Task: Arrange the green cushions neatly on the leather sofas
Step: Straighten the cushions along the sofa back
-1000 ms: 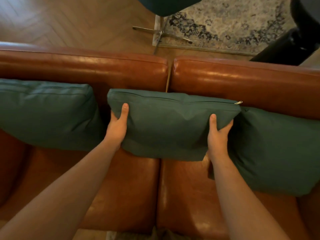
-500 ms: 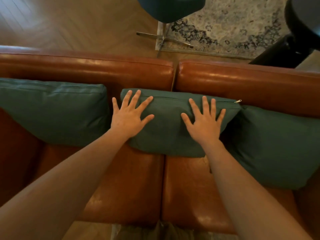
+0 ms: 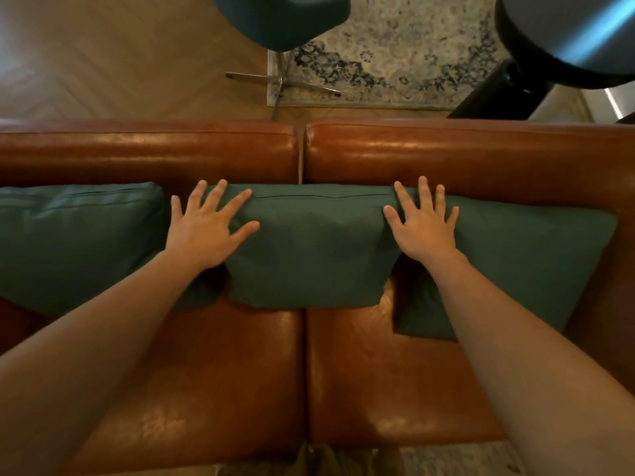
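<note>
Three green cushions lean in a row against the backrest of the brown leather sofa. The middle cushion straddles the gap between the two seat pads. My left hand lies flat with spread fingers on its left edge, partly over the left cushion. On the middle cushion's right edge rests my right hand, also flat and spread, overlapping the right cushion. Neither hand grips anything.
Behind the sofa back are a wooden herringbone floor, a patterned rug, a teal chair on a metal star base, and a dark round piece of furniture at the upper right.
My hands let go of the middle cushion's sides and went flat on it. They then slid apart to its left and right edges while the cushion settled back against the backrest.
</note>
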`<move>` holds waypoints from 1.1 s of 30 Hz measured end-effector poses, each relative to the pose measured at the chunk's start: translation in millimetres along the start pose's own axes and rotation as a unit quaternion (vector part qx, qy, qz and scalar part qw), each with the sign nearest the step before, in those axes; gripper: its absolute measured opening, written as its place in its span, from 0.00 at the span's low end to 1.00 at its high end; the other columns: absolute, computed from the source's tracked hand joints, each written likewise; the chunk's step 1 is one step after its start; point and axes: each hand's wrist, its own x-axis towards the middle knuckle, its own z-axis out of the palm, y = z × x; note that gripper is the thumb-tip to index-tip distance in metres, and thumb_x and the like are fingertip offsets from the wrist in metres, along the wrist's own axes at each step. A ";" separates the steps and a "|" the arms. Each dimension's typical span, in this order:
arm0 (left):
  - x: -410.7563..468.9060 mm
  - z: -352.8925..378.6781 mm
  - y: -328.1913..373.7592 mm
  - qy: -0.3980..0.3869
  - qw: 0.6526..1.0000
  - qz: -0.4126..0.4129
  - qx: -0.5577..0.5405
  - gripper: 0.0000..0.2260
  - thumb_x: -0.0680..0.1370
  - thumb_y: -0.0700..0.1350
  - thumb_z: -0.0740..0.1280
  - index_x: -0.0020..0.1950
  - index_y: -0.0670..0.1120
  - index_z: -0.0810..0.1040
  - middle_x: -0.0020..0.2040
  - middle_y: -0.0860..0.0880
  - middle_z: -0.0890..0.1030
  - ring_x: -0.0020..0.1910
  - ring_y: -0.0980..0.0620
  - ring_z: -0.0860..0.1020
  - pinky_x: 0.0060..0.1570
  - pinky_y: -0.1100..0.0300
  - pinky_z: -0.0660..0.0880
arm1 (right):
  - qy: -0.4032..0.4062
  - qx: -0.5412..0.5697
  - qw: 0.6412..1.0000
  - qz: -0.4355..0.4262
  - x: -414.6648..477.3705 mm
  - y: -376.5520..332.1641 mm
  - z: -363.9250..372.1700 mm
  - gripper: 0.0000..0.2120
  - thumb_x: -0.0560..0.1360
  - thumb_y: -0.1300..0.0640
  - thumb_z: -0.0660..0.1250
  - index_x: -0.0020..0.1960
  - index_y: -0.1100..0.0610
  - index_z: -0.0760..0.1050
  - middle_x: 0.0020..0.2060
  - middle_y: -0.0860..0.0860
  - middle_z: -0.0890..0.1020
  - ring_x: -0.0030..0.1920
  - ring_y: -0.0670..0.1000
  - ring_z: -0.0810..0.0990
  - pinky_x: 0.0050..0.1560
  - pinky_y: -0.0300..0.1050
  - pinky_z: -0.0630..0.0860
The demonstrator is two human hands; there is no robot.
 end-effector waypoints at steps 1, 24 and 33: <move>0.9 -1.0 1.3 0.011 0.999 -0.016 -0.027 0.35 0.78 0.76 0.44 0.84 0.66 0.46 0.87 0.50 0.46 0.85 0.43 0.44 0.80 0.33 0.44 | 0.008 0.021 1.000 0.005 2.3 2.9 -2.3 0.32 0.84 0.30 0.44 0.85 0.37 0.43 0.85 0.48 0.38 0.85 0.59 0.36 0.81 0.71 0.41; -112.1 -68.0 78.9 0.086 0.985 0.042 -0.145 0.39 0.80 0.70 0.61 0.86 0.58 0.53 0.86 0.46 0.54 0.84 0.43 0.52 0.81 0.37 0.48 | 0.077 0.122 0.989 0.043 -156.9 -40.7 -54.3 0.37 0.82 0.38 0.62 0.86 0.42 0.50 0.86 0.52 0.46 0.85 0.58 0.43 0.82 0.68 0.50; -172.4 -110.5 141.0 0.107 0.980 0.101 -0.133 0.41 0.78 0.70 0.66 0.85 0.58 0.53 0.86 0.47 0.52 0.85 0.45 0.49 0.82 0.39 0.46 | 0.077 0.118 0.989 0.036 -236.0 -26.4 -76.4 0.38 0.82 0.37 0.63 0.85 0.40 0.48 0.86 0.50 0.44 0.85 0.58 0.40 0.81 0.70 0.46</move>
